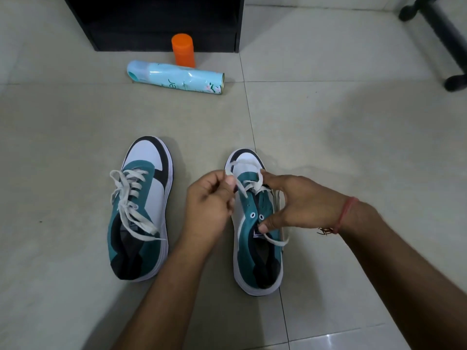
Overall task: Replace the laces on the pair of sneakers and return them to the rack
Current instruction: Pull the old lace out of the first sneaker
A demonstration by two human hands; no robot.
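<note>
On the tiled floor [328,137]: two teal, white and black sneakers, toes toward 12 o'clock.
Left sneaker [141,210]: laced, at 9 o'clock of the hands.
Right sneaker [255,236]: partly laced.
Left hand [209,205]: pinches the white lace [242,164].
Right hand [300,203]: thumb and fingers curled over the eyelets, touching lace.
Toward 12 o'clock: light-blue spray can [177,77] lying down, orange container [183,49] upright, black rack [154,21] behind.
At 2 o'clock: black chair base [439,29].

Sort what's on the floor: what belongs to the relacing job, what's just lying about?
Job: left sneaker, laced; right sneaker, partly laced; its lace, pinched by left hand and right hand; black rack.
Lying about: spray can on its side; orange bottle; chair base.
</note>
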